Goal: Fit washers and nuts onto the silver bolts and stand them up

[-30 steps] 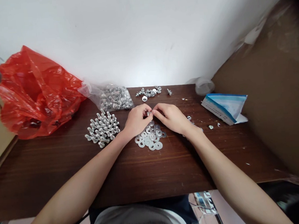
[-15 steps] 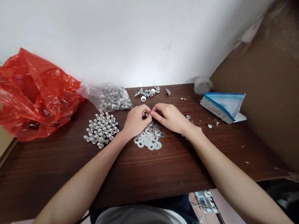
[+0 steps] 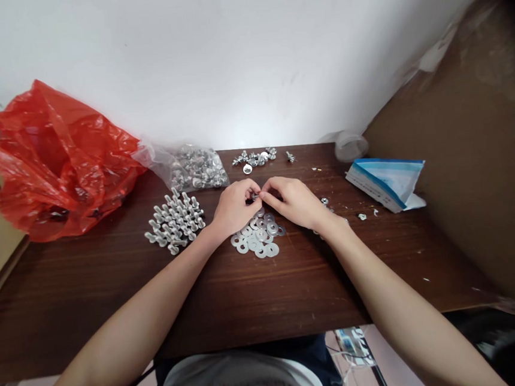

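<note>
My left hand is closed in a pinch on a small metal bolt, partly hidden by the fingers. The fingertips of my right hand meet those of the left at the bolt; they are pressed together, and what they grip is too small to make out. Just below both hands lies a pile of flat washers. Several bolts stand on their heads in a group left of my left hand. Beneath my right wrist, some small nuts are partly covered.
Behind the hands lie assembled bolts and a clear bag of hardware. A red plastic bag is at the left. At the right are a clear round container, a blue-and-white zip bag and a large brown box.
The view has shifted very slightly. Both hands stay together over the washers, with almost no visible movement of the fingers.
</note>
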### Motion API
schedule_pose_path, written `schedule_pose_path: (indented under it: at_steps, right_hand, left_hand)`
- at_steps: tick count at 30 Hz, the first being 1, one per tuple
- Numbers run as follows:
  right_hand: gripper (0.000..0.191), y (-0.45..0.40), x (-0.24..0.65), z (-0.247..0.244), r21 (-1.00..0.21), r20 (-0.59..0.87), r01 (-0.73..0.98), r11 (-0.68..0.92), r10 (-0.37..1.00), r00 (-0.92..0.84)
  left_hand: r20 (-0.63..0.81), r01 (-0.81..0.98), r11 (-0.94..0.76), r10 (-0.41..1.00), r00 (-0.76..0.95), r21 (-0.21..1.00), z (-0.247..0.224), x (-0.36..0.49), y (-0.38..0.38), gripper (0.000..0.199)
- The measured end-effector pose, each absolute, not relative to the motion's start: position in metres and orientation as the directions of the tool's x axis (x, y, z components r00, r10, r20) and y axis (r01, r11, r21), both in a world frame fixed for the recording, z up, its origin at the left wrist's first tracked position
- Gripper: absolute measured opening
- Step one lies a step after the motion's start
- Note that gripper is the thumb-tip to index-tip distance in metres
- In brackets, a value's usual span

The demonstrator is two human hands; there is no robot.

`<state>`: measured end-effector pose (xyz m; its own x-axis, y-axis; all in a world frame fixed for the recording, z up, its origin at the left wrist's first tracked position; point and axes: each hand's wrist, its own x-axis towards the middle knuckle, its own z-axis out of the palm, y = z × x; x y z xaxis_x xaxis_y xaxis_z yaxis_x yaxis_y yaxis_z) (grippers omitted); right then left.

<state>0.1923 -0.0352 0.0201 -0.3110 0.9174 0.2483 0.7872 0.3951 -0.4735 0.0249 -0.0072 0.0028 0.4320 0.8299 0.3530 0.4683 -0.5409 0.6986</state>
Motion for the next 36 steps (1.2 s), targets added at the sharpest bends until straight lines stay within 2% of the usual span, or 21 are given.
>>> schedule_pose_path:
  at_steps: [16, 30, 36]
  right_hand:
    - [0.016, -0.0356, 0.1937, 0.0233, -0.452, 0.266, 0.759, 0.469, 0.883, -0.387]
    - [0.013, -0.0358, 0.1959, 0.0226, -0.466, 0.247, 0.755, 0.461, 0.887, -0.390]
    - [0.019, -0.0358, 0.1942, 0.0210, -0.447, 0.248, 0.782, 0.433, 0.901, -0.357]
  left_hand:
    - [0.385, 0.453, -0.581, 0.803, 0.455, 0.677, 0.0022, 0.0241, -0.0068, 0.009]
    - [0.392, 0.432, -0.584, 0.799, 0.456, 0.688, 0.0001, 0.0238, -0.0052, 0.011]
    - [0.395, 0.443, -0.584, 0.801, 0.450, 0.680, 0.0018, 0.0243, -0.0056, 0.007]
